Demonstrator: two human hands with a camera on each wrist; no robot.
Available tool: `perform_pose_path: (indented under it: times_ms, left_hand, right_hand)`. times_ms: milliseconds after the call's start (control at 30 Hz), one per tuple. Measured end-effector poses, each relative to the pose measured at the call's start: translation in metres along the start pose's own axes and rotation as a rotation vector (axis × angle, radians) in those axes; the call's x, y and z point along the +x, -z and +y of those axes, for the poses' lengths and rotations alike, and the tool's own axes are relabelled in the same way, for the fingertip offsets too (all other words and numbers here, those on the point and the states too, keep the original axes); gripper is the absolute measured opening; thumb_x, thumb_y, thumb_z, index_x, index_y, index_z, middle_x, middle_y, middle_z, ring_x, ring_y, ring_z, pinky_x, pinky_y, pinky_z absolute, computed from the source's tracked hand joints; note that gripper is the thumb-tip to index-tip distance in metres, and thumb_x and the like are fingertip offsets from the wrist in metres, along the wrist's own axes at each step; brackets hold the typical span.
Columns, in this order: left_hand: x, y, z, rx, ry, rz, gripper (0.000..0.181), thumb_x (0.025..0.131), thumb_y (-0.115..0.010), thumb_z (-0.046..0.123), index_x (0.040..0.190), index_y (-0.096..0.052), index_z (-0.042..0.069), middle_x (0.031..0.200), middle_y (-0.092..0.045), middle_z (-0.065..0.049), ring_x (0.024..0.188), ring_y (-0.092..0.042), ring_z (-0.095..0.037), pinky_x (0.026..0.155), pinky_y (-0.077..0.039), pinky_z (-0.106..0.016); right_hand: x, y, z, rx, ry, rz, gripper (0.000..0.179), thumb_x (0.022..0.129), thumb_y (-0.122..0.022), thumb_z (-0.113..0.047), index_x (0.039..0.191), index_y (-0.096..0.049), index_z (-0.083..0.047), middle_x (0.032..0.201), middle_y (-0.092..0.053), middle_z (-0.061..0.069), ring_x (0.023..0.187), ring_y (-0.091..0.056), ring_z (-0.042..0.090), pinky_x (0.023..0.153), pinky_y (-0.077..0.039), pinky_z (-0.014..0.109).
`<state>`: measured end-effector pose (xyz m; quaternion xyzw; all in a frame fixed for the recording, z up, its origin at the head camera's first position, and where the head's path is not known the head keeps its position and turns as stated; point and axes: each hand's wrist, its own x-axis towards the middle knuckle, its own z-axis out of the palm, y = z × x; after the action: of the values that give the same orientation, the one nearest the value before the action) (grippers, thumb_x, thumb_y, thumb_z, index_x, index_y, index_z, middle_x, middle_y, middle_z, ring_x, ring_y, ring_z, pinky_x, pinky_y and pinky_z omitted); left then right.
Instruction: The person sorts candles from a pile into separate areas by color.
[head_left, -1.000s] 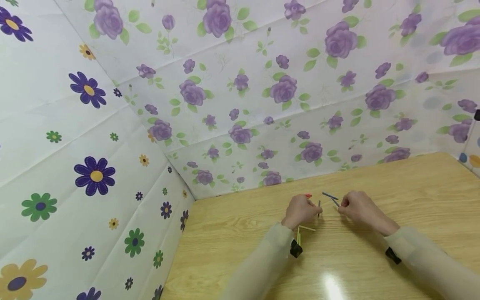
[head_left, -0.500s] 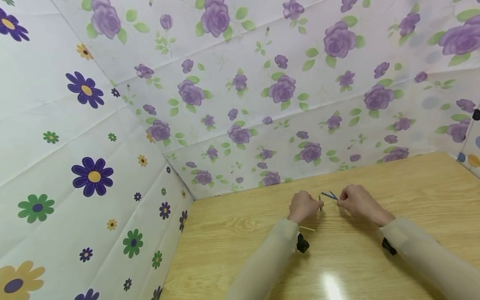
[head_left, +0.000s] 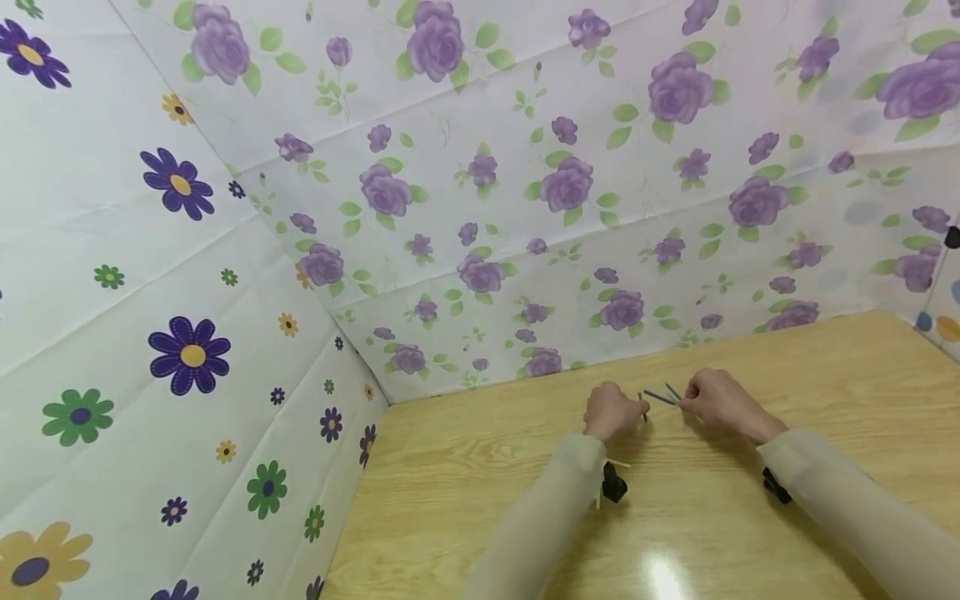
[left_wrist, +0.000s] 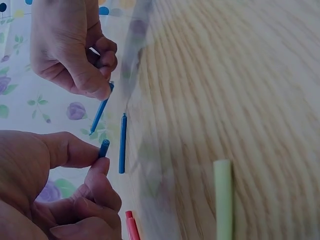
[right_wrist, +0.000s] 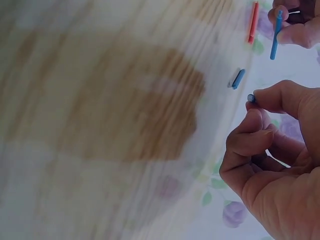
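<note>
In the head view my left hand point(head_left: 611, 410) pinches a short blue stick point(head_left: 643, 407) between thumb and fingertip. My right hand point(head_left: 716, 400) pinches a second blue stick point(head_left: 672, 390), its free end slanting toward the wall. Between the hands a third blue stick point(left_wrist: 122, 143) lies on the table, close to both held ones. Seen from the right wrist, the left hand's stick point(right_wrist: 275, 37) hangs tilted, while the right hand's stick point(right_wrist: 251, 98) shows only its end. A red stick point(right_wrist: 253, 22) lies near the left hand, hidden behind it in the head view.
Pale yellow-green sticks point(head_left: 618, 463) lie under the left wrist, partly covered by the sleeve and a black wrist device point(head_left: 614, 482). The wooden table point(head_left: 465, 492) meets a flower-printed cloth wall point(head_left: 450, 317) just beyond the hands.
My left hand has shifted slightly right and away from me, covering the red stick and more of the yellow-green ones. My right hand has turned its blue stick toward the wall.
</note>
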<state>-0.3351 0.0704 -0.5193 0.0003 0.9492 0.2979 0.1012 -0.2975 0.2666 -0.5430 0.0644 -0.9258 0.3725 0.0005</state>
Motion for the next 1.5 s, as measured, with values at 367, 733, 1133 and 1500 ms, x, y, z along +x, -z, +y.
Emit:
perform_pose_path:
  times_ms: [367,733,1133,1500]
  left_hand:
    - [0.062,-0.051,-0.026,-0.056,-0.011,0.027,0.035,0.082,-0.091,0.034,0.066,-0.07,0.013,0.069,-0.067,-0.001,0.063,-0.057,-0.017,0.057,-0.049,-0.032]
    - [0.064,-0.067,-0.026,-0.034,-0.055,0.111,0.037,0.081,-0.09,0.032,0.063,-0.063,0.016,0.069,-0.061,0.001,0.067,-0.054,-0.018,0.063,-0.054,-0.035]
    - [0.046,-0.063,-0.019,-0.09,-0.043,0.081,0.042,0.081,-0.09,0.026,0.059,-0.055,0.016,0.073,-0.058,-0.004,0.069,-0.052,-0.019,0.058,-0.045,-0.032]
    - [0.039,-0.072,-0.007,-0.091,0.005,0.115,0.043,0.082,-0.09,0.027,0.059,-0.056,0.012,0.07,-0.056,-0.005,0.06,-0.047,-0.018,0.052,-0.04,-0.032]
  right_hand:
    - [0.008,-0.003,0.008,-0.004,-0.006,-0.024,0.021,0.099,-0.068,-0.006,0.08,-0.077,-0.001,0.069,-0.068,0.005,0.059,-0.053,0.013,0.054,-0.043,0.025]
    - [0.008,-0.014,0.015,-0.033,0.029,0.001,0.022,0.095,-0.067,-0.002,0.075,-0.077,-0.003,0.071,-0.072,0.006,0.063,-0.057,0.016,0.059,-0.047,0.03]
    - [0.012,-0.024,0.022,-0.022,0.087,0.026,0.033,0.09,-0.063,-0.001,0.06,-0.067,-0.012,0.056,-0.056,-0.005,0.052,-0.046,0.009,0.052,-0.04,0.026]
    - [0.012,-0.02,0.011,-0.071,0.032,-0.004,0.032,0.099,-0.065,-0.001,0.068,-0.072,-0.006,0.064,-0.066,0.003,0.059,-0.051,0.015,0.058,-0.042,0.029]
